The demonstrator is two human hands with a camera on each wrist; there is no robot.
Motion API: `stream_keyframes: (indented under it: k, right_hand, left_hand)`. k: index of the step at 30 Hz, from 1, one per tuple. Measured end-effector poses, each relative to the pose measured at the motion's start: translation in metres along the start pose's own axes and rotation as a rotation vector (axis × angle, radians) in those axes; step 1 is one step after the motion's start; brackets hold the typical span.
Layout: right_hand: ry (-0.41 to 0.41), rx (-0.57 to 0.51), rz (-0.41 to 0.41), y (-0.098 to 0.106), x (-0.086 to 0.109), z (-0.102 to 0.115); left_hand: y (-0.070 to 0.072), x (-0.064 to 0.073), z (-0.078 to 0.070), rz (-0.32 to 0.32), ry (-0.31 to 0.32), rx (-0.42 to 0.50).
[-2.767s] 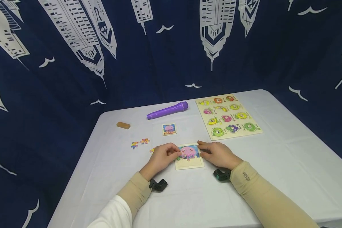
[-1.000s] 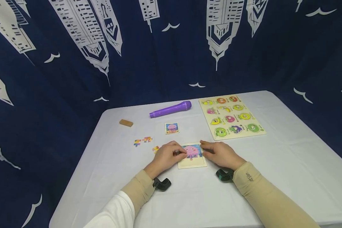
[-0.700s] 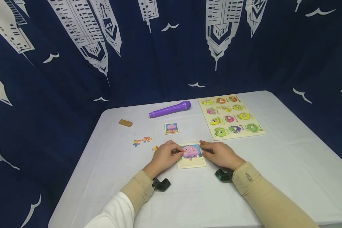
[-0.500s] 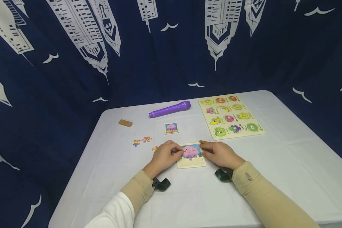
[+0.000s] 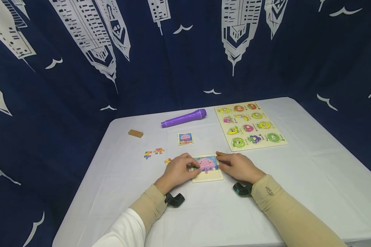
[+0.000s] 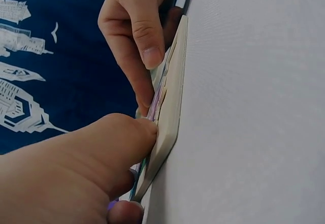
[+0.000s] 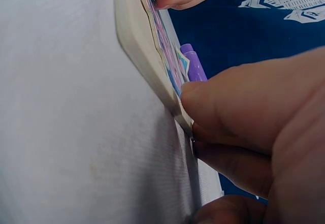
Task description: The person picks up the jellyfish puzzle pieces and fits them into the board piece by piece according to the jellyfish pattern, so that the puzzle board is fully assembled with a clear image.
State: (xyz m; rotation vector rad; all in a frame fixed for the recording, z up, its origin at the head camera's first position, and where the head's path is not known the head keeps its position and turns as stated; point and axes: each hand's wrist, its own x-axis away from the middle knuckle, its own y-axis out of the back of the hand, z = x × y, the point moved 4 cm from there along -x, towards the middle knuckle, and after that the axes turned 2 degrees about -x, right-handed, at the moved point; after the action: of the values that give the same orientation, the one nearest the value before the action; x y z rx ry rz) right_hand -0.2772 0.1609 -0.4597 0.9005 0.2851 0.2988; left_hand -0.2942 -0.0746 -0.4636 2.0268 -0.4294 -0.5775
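Note:
A small framed jigsaw puzzle (image 5: pixel 207 176) lies on the table, its pink octopus picture filling the upper part and pale bare wood showing below. At its left side, my left hand (image 5: pixel 178 170) touches the pieces with thumb and index fingertips, which stand slightly apart. The thumb (image 6: pixel 144 132) rests on the picture in the left wrist view. My right hand (image 5: pixel 238 167) grips the puzzle's right edge, with its thumb (image 7: pixel 195 94) on the rim and fingers alongside. Loose jigsaw pieces (image 5: pixel 158 151) lie left of the puzzle, one partly hidden behind my left hand.
A small octopus picture card (image 5: pixel 185 138) lies behind the puzzle. Farther back is a purple toy microphone (image 5: pixel 183 119), with a brown wooden block (image 5: pixel 135 133) to the left. A fruit peg board (image 5: pixel 250 128) occupies the back right of the white-covered table (image 5: pixel 321 178).
My left thumb and index finger, closer together before, are now spread slightly apart over the puzzle's left side. My right hand keeps its place on the right edge. The head view shifted slightly.

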Motion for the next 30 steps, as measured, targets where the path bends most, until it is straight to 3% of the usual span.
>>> stream_keyframes:
  k: [30]
  right_hand:
    - [0.0, 0.004, 0.006, -0.0007, 0.0001, -0.0005]
  left_hand:
    - [0.0049, 0.0018, -0.0044, -0.036, -0.001, -0.003]
